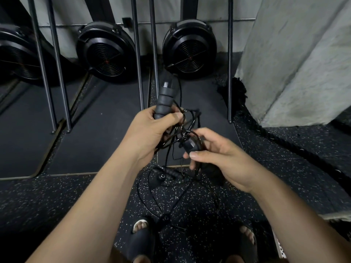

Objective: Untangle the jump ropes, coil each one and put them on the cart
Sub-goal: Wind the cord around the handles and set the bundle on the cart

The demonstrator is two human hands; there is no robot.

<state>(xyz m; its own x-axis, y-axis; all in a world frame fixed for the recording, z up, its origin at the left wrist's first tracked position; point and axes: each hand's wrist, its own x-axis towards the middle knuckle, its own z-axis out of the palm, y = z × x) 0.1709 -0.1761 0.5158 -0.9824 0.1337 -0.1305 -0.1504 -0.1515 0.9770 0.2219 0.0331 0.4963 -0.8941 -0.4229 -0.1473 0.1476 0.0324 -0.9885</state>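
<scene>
Speckled rubber flooring (57, 196) is spreading under the whole scene, with dark mats (106, 130) lying on it beyond the knot of jump ropes (185, 128), which is hanging at the middle between the two hands. Far left of the knot, round black fan wheels (106, 52) are standing against the pale wall, and thin metal legs (58, 73) are coming down onto the mats in front of them.

Just left of the knot, the left hand (152, 128) is gripping a ribbed grey handle (164, 97), fingers and thumb curled tightly round its lower end, so the handle is sticking up and away above the knot. Thin black cords are looping out of the knot, touching both hands.

Just right of the knot, the right hand (218, 154) is holding a second handle (191, 146): the thumb is pressing along its top, the fingers are curling underneath, and the handle's cap end is pointing into the knot.

Below the knot, a third handle (171, 174) is lying on the flooring, with slack cord (139, 190) trailing in loops toward two dark sandals (141, 238).

Right of the knot, a thick black rope (284, 145) is snaking across the flooring, and beyond it, far right, a rough concrete pillar (294, 54) is rising.
</scene>
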